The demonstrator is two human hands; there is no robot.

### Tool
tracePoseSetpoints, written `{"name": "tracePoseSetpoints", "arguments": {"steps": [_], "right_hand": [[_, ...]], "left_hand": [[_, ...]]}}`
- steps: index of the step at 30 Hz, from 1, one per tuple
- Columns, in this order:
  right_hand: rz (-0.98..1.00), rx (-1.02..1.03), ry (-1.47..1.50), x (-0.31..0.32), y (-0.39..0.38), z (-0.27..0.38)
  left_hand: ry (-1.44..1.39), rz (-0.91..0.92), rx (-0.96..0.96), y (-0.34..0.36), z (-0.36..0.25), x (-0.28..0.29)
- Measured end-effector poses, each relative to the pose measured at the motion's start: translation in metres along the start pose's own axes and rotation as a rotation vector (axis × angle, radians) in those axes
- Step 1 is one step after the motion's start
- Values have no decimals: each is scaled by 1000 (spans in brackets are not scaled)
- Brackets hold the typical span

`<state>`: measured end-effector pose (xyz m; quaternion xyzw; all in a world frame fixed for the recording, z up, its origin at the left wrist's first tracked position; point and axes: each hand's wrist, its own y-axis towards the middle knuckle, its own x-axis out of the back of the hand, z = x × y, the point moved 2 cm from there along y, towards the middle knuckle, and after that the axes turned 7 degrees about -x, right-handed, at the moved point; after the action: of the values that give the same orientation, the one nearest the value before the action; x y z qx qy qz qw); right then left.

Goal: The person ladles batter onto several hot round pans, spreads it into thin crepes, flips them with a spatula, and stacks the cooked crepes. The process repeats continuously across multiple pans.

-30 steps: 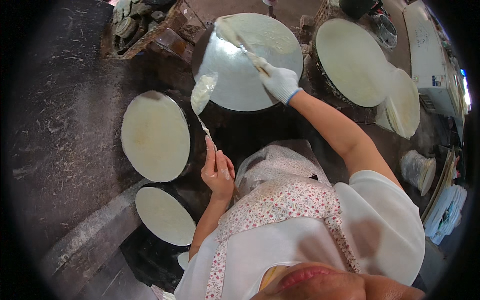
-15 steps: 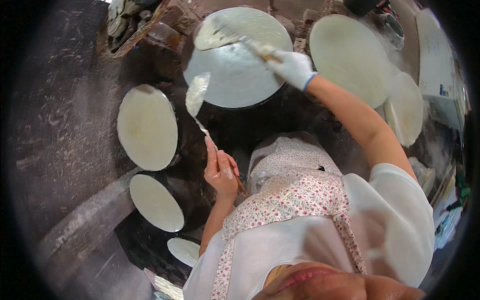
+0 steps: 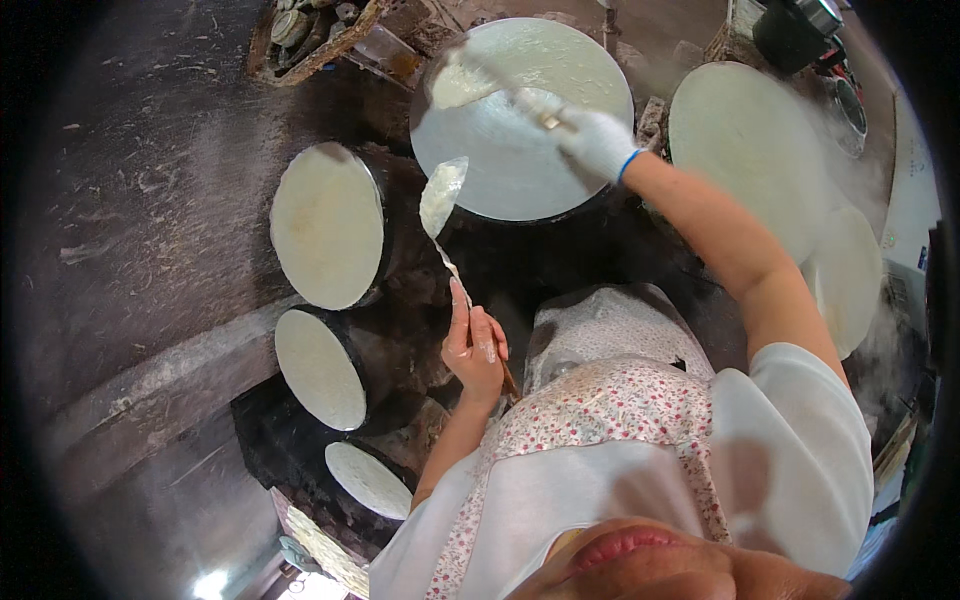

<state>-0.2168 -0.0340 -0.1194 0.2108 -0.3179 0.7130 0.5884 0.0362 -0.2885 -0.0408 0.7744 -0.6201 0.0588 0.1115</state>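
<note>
My left hand (image 3: 477, 345) is wrapped round the handle of a long ladle (image 3: 443, 195), its index finger laid along the shaft. Pale batter coats the ladle's head, which is raised near the front left rim of a round griddle (image 3: 500, 160). In a white glove, my right hand (image 3: 595, 143) grips the light handle of a scraper (image 3: 548, 120); the blade is smeared by motion. Wet batter (image 3: 560, 58) covers the griddle's far side in an arc, with a thicker patch at the left. Bare grey metal shows across the near part.
Several more round plates carry pale sheets: a large one (image 3: 328, 225) at left, smaller ones (image 3: 320, 368) nearer me. A wide pale round (image 3: 735, 150) and a smaller one (image 3: 845, 275) lie at right amid steam. A dark pot (image 3: 785, 40) stands far right.
The scraper has swept further left over the griddle, and the batter now reaches further along its far right side. The whole view has shifted; my left hand keeps its hold on the ladle.
</note>
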Motion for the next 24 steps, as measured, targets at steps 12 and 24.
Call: {"name": "tracePoseSetpoints", "arguments": {"steps": [12,24], "right_hand": [[140,72,-18,-12,0,8],[268,-22,28,-11,-3,-1]], "left_hand": [[-1,-32,72,-15,6,-10],[-84,-83,195,-24,27,-19]]}}
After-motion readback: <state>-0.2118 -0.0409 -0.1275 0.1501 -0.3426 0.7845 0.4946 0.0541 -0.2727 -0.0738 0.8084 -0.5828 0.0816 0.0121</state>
